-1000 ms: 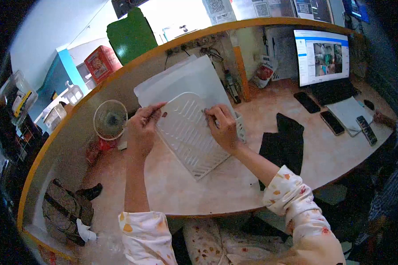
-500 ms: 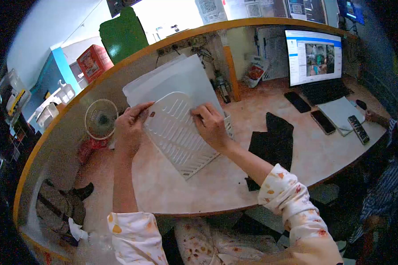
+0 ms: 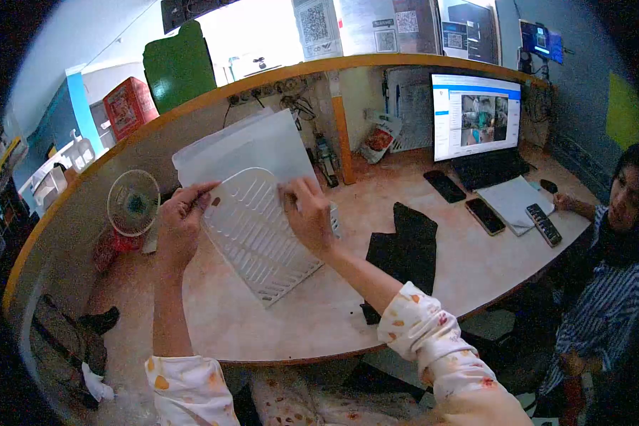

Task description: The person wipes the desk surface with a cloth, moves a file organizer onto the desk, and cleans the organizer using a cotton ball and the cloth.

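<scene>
A white slotted file holder [image 3: 252,238] stands tilted on the desk in front of me, with pale translucent plastic folders [image 3: 245,149] rising out of it. My left hand [image 3: 181,224] pinches its upper left edge beside a small brown-red mark. On the opposite side, the curled fingers of my right hand [image 3: 307,216] close on the holder's upper right rim, where the folders come out. The exact fingertip contact there is partly hidden. To the right of my right forearm lies a black cloth-like piece [image 3: 403,248].
Right on the desk [image 3: 319,312] are a laptop [image 3: 476,121], two phones [image 3: 445,187], a notebook [image 3: 508,202] and a remote [image 3: 544,225]. A small fan [image 3: 133,204] and a bag [image 3: 67,348] are left. A person in a striped top [image 3: 600,305] sits right.
My view has turned to the right, so the desk items shift left and the seated person shows more. Both hands stay at the file holder; the right wrist has turned slightly.
</scene>
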Demonstrator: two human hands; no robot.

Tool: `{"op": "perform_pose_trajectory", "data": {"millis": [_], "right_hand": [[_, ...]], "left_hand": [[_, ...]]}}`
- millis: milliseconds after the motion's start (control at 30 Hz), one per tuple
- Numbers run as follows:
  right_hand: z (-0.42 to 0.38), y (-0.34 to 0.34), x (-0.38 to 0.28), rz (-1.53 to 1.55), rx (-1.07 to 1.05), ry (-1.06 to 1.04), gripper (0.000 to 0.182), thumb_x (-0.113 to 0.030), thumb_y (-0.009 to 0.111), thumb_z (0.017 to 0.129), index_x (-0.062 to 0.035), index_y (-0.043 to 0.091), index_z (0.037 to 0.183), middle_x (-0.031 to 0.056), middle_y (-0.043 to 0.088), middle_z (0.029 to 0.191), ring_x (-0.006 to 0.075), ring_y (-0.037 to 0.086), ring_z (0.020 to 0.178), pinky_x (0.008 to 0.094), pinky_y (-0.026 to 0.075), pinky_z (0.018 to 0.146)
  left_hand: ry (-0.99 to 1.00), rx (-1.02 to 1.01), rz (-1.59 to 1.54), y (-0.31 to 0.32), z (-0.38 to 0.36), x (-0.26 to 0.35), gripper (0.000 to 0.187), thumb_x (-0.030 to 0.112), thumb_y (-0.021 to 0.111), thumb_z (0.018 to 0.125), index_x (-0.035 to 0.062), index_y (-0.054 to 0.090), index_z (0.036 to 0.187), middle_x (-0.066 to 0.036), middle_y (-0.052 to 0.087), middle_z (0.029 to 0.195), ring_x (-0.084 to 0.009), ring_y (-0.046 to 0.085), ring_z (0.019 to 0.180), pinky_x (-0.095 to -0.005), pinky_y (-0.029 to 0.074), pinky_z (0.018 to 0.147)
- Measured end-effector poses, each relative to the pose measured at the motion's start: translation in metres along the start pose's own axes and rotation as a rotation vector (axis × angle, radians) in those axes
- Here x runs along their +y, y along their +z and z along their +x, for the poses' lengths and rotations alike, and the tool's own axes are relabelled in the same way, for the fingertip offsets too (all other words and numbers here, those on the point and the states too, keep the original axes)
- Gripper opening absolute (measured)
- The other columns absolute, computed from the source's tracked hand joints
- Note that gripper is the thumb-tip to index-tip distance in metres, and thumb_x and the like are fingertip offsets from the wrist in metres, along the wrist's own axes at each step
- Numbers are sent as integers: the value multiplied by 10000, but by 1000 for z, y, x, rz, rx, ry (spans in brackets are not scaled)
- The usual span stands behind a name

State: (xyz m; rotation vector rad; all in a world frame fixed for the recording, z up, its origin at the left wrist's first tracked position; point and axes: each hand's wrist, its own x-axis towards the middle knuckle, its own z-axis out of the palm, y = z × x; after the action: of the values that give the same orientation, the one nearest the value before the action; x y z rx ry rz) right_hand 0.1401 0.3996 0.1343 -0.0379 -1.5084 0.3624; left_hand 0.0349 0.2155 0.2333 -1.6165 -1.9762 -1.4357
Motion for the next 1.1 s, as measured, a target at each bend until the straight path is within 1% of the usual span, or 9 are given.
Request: {"op": "perform_pose_trajectory", "data": {"millis": [233, 333, 433, 533, 667, 800, 833, 967, 1100], "right_hand": [[14, 19, -15, 33, 55, -108, 107, 2, 619, 786, -22, 549, 862, 147, 538, 811, 341, 547, 755, 411, 455, 659], [5, 19, -12, 61, 20, 56, 117, 12, 619, 779, -26, 558, 872, 143, 540, 802, 336, 549, 754, 409, 462, 667], [19, 24, -20, 69, 73, 70, 135, 11, 626, 772, -32, 573, 888, 151, 564, 829, 333, 559, 776, 412, 474, 689], [22, 36, -37, 95, 116, -127, 171, 60, 663, 722, -16, 605, 863, 123, 584, 804, 279, 588, 749, 345, 488, 678], [20, 31, -29, 43, -8, -321, 164, 49, 661, 725, -15, 609, 866, 130, 585, 815, 299, 584, 778, 362, 491, 689], [41, 22, -14, 20, 69, -59, 108, -9, 632, 779, -26, 583, 874, 139, 555, 807, 317, 558, 767, 402, 470, 674], [39, 24, -14, -3, 100, -128, 103, 0, 634, 772, -19, 574, 854, 138, 545, 783, 318, 552, 761, 400, 464, 663], [15, 12, -8, -33, 59, -111, 102, 7, 633, 770, -27, 571, 844, 136, 551, 779, 325, 553, 731, 406, 467, 642], [-14, 18, -13, -46, 4, -62, 145, 58, 650, 735, -8, 593, 851, 127, 578, 838, 281, 589, 768, 335, 486, 652]], "left_hand": [[28, 3, 50, -1, -2, 2, 219, 34, 544, 884, 53, 672, 1061, -101, 637, 904, -144, 620, 837, -265, 466, 774], [11, -10, 75, -2, 0, 5, 224, 32, 541, 884, 54, 670, 1065, -95, 637, 892, -137, 603, 829, -260, 452, 776], [-35, -24, 5, -1, 1, 0, 223, 42, 537, 888, 56, 669, 1068, -88, 637, 881, -133, 588, 830, -255, 438, 783], [-39, -19, 13, 1, 0, -3, 220, 52, 534, 894, 60, 669, 1068, -87, 637, 879, -134, 584, 831, -255, 438, 782], [29, -11, 69, -1, 1, 1, 217, 55, 532, 900, 63, 670, 1067, -90, 637, 883, -144, 598, 828, -261, 446, 783], [42, -5, 10, 0, 1, -2, 219, 57, 542, 893, 64, 670, 1070, -99, 639, 876, -154, 618, 827, -267, 461, 771], [51, 3, 28, 0, 1, -1, 219, 60, 544, 891, 65, 671, 1070, -102, 640, 875, -156, 622, 827, -268, 464, 767], [69, 20, 67, 1, 0, -5, 218, 67, 550, 886, 63, 672, 1067, -115, 647, 873, -160, 630, 827, -273, 474, 756], [42, 8, 69, -1, 0, 3, 215, 71, 553, 882, 59, 673, 1061, -121, 656, 879, -176, 637, 819, -275, 476, 757]]}}
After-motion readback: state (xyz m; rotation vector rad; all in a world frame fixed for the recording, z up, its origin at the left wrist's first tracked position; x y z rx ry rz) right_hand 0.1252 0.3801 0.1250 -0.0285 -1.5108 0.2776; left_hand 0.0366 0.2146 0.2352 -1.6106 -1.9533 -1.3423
